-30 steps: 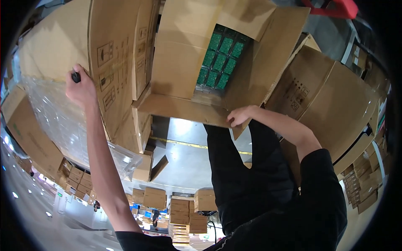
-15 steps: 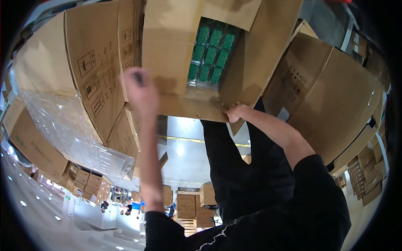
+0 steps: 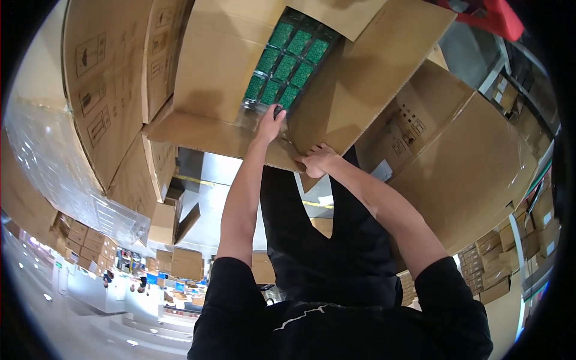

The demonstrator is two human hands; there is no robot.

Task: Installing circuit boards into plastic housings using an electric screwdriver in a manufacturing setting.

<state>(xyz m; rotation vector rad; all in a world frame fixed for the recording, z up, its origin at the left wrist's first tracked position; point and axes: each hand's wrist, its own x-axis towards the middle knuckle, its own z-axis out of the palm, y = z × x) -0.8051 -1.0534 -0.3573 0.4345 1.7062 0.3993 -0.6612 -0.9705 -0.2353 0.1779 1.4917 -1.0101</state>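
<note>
An open cardboard box [image 3: 207, 78] stands in front of me with its flaps folded out. Rows of clear-topped packs with green contents [image 3: 287, 65] show through its opening. Over the near end of that opening, close to the packs, my left hand [image 3: 269, 127] is closed around a small black object [image 3: 278, 111], mostly hidden by the fingers; its kind cannot be made out. My right hand [image 3: 319, 161] grips the near edge of the box where two flaps [image 3: 348, 84] meet, its fingers bent over the cardboard.
Tall cartons partly wrapped in clear film [image 3: 78, 186] stand on the left. Another large open carton [image 3: 462, 162] is close on the right. A red plastic part [image 3: 501, 18] shows at the upper right. Stacked boxes [image 3: 90, 246] and people are farther off.
My left hand has moved right and slightly down, from over the left flap to the box opening, still holding the black object. My right hand stays on the box edge as the view shifts.
</note>
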